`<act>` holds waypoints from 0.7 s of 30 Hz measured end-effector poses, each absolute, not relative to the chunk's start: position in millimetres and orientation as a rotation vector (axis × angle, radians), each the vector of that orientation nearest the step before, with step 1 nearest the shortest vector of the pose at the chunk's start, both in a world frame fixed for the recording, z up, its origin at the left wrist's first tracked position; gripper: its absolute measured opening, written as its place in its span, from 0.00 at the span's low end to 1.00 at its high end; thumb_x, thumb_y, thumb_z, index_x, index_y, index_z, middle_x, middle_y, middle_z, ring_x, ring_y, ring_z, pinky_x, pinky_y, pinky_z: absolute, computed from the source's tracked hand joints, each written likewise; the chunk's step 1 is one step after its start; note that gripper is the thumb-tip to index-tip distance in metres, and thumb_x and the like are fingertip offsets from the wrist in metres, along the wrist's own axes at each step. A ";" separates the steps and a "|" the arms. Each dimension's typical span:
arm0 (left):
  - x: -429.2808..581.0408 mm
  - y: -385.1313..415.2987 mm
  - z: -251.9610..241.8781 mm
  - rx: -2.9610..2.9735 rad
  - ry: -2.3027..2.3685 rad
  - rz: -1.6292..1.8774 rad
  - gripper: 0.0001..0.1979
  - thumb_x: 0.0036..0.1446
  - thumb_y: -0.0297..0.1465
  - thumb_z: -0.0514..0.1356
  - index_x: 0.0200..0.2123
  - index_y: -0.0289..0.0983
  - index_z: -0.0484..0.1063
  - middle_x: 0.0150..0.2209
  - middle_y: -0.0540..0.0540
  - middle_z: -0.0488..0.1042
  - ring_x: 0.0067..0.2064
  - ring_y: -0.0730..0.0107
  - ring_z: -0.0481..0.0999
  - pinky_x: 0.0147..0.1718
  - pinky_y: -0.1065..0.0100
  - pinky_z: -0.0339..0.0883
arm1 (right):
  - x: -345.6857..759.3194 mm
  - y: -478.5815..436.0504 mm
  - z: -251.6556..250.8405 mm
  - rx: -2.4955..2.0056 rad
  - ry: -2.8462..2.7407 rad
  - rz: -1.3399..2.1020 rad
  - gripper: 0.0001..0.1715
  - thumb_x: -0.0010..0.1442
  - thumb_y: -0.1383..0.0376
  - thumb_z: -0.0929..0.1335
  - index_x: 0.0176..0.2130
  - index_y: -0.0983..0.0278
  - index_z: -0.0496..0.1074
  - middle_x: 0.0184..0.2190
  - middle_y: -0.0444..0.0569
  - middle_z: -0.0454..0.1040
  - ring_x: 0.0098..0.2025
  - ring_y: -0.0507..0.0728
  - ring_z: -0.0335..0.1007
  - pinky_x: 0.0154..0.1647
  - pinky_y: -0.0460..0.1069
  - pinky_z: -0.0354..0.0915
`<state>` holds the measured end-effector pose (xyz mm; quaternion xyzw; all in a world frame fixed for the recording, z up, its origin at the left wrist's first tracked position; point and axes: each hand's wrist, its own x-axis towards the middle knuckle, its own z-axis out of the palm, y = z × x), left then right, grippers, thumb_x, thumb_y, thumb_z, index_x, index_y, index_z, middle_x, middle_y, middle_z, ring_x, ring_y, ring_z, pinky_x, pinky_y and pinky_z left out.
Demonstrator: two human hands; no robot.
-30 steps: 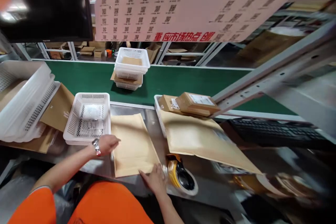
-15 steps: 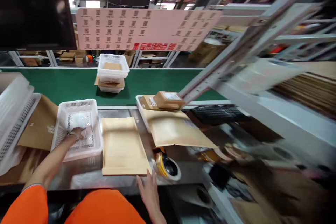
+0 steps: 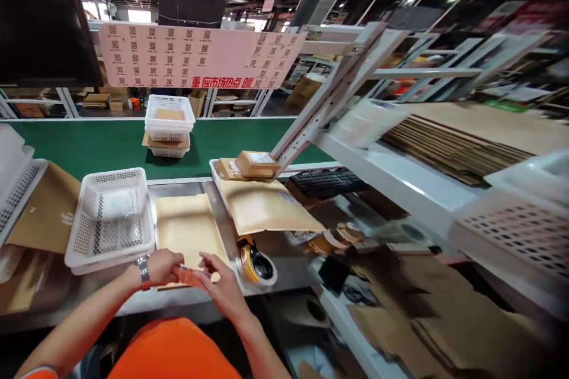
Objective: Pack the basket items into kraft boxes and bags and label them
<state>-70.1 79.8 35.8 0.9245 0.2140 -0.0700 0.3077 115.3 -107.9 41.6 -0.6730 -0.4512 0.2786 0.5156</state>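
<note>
Both my hands meet over the near edge of a brown padded envelope (image 3: 189, 228) lying flat on the steel table. My left hand (image 3: 162, 266), a watch on its wrist, pinches a small reddish flat item (image 3: 190, 276). My right hand (image 3: 220, 284) grips the same item from the other side. A white perforated basket (image 3: 84, 231) stands just left of the envelope, with a clear plastic bag (image 3: 116, 204) inside it. A yellow tape dispenser (image 3: 254, 263) sits right of my right hand.
A second white basket (image 3: 214, 167) to the right holds large brown envelopes and small cartons (image 3: 255, 164). Stacked baskets (image 3: 169, 124) ride the green conveyor belt (image 3: 89, 142) behind. A black keyboard (image 3: 326, 180), flat cardboard sheets (image 3: 453, 142) on a shelf and a sloping metal frame lie right.
My left hand left the basket, taking a small item, and came to the envelope's near edge. My right hand rose from the table edge to grip the same item. The view swung right.
</note>
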 end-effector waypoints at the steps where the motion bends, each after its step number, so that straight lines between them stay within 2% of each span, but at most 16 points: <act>1: -65.0 70.6 32.6 2.417 0.550 -0.183 0.16 0.54 0.30 0.72 0.47 0.45 0.81 0.41 0.43 0.87 0.46 0.47 0.87 0.41 0.61 0.70 | 117.8 -114.1 43.2 -1.641 -1.149 0.718 0.20 0.64 0.47 0.77 0.48 0.55 0.88 0.39 0.50 0.87 0.40 0.61 0.81 0.46 0.57 0.79; 2: -61.2 64.9 29.2 2.369 0.551 -0.165 0.20 0.53 0.31 0.74 0.50 0.46 0.81 0.40 0.44 0.86 0.45 0.48 0.87 0.41 0.61 0.70 | 120.9 -121.7 41.6 -1.659 -1.194 0.776 0.18 0.65 0.47 0.76 0.40 0.56 0.88 0.34 0.48 0.85 0.37 0.61 0.78 0.42 0.55 0.77; 4: -55.8 59.1 21.5 2.194 0.589 -0.073 0.28 0.50 0.33 0.77 0.55 0.45 0.79 0.37 0.48 0.85 0.42 0.53 0.86 0.41 0.62 0.71 | 126.9 -138.7 31.5 -1.668 -1.175 0.892 0.24 0.65 0.43 0.75 0.29 0.57 0.84 0.28 0.46 0.81 0.33 0.60 0.76 0.38 0.54 0.73; 6: -49.8 52.4 12.3 1.931 0.665 0.085 0.35 0.51 0.36 0.79 0.61 0.43 0.74 0.34 0.50 0.83 0.38 0.59 0.84 0.40 0.63 0.71 | 129.5 -153.5 18.3 -1.648 -0.989 0.978 0.28 0.62 0.38 0.76 0.28 0.58 0.83 0.25 0.45 0.80 0.31 0.59 0.74 0.36 0.54 0.72; 8: -40.9 37.2 2.1 1.668 0.719 0.215 0.37 0.54 0.41 0.79 0.64 0.41 0.72 0.36 0.49 0.83 0.38 0.63 0.83 0.40 0.64 0.72 | 127.0 -162.4 8.2 -1.573 -0.699 1.013 0.31 0.57 0.34 0.77 0.33 0.58 0.85 0.27 0.46 0.82 0.31 0.61 0.76 0.35 0.56 0.74; 11: -23.0 -1.7 -12.3 1.439 0.691 0.147 0.32 0.53 0.47 0.79 0.55 0.37 0.78 0.39 0.44 0.86 0.38 0.63 0.85 0.38 0.65 0.72 | 118.9 -166.6 3.3 -1.376 -0.366 1.046 0.35 0.49 0.33 0.81 0.38 0.58 0.87 0.32 0.51 0.86 0.38 0.68 0.82 0.40 0.60 0.79; 15: -1.3 -52.4 -22.2 1.333 0.786 0.128 0.23 0.53 0.48 0.78 0.38 0.33 0.84 0.33 0.43 0.86 0.34 0.63 0.84 0.34 0.67 0.71 | 116.9 -178.0 1.5 -1.224 -0.195 1.095 0.37 0.41 0.37 0.86 0.38 0.60 0.88 0.38 0.54 0.89 0.43 0.69 0.85 0.44 0.60 0.79; 21: 6.2 -80.0 -21.6 1.179 1.008 0.322 0.17 0.54 0.41 0.77 0.37 0.32 0.86 0.35 0.41 0.88 0.31 0.64 0.82 0.30 0.67 0.71 | 123.7 -215.6 -12.3 -1.192 -0.160 1.161 0.36 0.43 0.39 0.87 0.40 0.62 0.89 0.39 0.55 0.90 0.44 0.66 0.87 0.41 0.54 0.77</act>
